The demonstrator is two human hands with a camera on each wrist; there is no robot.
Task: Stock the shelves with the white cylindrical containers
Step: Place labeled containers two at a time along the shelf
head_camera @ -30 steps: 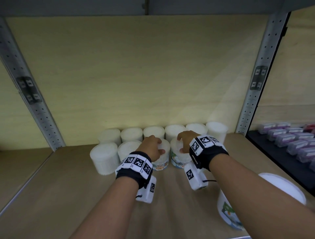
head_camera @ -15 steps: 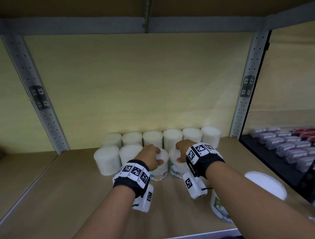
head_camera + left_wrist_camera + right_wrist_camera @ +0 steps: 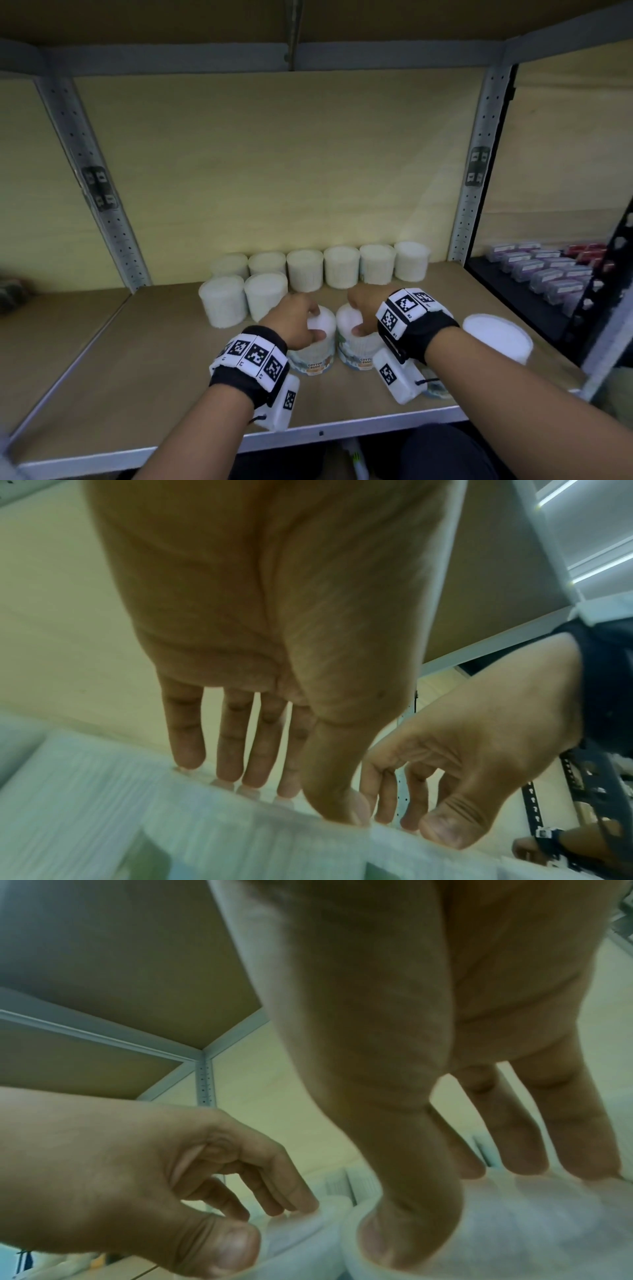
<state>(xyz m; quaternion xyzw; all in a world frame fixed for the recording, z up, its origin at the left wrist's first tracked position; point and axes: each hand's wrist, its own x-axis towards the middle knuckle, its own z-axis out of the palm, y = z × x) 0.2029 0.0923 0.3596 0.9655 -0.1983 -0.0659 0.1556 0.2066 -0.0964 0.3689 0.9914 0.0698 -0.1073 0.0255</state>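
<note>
Two white cylindrical containers with "Cotton Buds" labels stand side by side on the wooden shelf (image 3: 137,359), in front of the stocked rows. My left hand (image 3: 313,323) grips the left container (image 3: 317,356) from above, fingers over the far rim and thumb on the near rim (image 3: 291,799). My right hand (image 3: 352,320) grips the right container (image 3: 356,353) the same way (image 3: 479,1204). Behind them a back row of containers (image 3: 340,267) lines the wall. Two more containers (image 3: 224,301) make a second row at the left.
A wider white-lidded tub (image 3: 496,337) sits on the shelf to the right of my right wrist. Perforated metal uprights (image 3: 99,192) (image 3: 476,171) frame the bay. The neighbouring black shelf (image 3: 548,270) holds purple and red boxes. The shelf's metal front edge (image 3: 308,435) runs below my wrists.
The view has pulled back and tilted up. Both hands keep their grip, and the two containers now stand nearer the shelf front than the second row.
</note>
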